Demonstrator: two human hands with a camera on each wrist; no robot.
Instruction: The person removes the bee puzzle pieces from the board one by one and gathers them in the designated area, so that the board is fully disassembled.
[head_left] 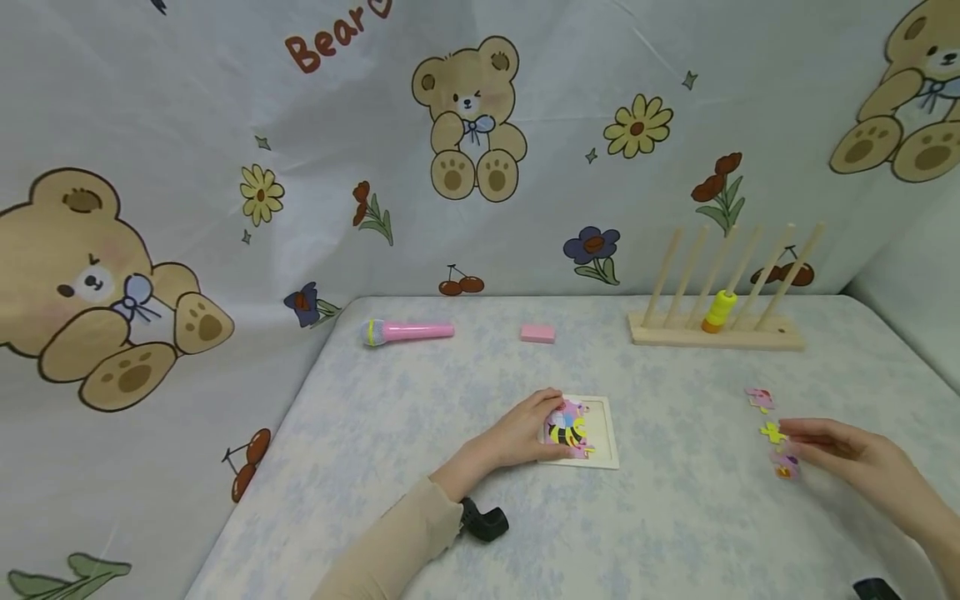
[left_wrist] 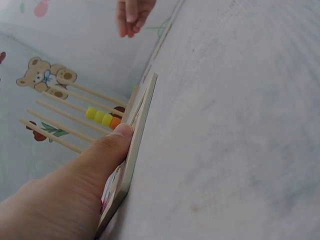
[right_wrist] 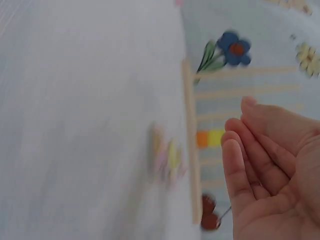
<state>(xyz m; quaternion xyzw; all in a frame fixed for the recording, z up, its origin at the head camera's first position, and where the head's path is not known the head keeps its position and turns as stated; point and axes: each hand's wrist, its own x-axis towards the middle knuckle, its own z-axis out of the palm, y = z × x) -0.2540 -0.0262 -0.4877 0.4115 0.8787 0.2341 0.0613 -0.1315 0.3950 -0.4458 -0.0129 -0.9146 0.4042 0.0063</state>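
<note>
My left hand [head_left: 525, 429] holds a small wooden puzzle board [head_left: 611, 433] by its left part, fingers at the far side and thumb [left_wrist: 112, 145] on the near edge. Pink pieces with a black-and-yellow striped bee picture [head_left: 567, 429] fill the board's left part; its right part shows bare wood. Over on the right, my right hand [head_left: 862, 462] hovers beside loose puzzle pieces, its fingers loosely bent with nothing between them. These are a pink piece [head_left: 761, 398], a yellow piece [head_left: 772, 432] and a purple-pink piece [head_left: 784, 464], the last partly behind the fingertips.
A wooden peg stand [head_left: 716, 335] with upright rods stands at the back right, yellow and orange beads [head_left: 719, 311] on one rod. Along the back lie a pink toy microphone [head_left: 412, 332] and a pink block [head_left: 537, 333]. A bear-print cloth [head_left: 315, 150] hangs behind the table.
</note>
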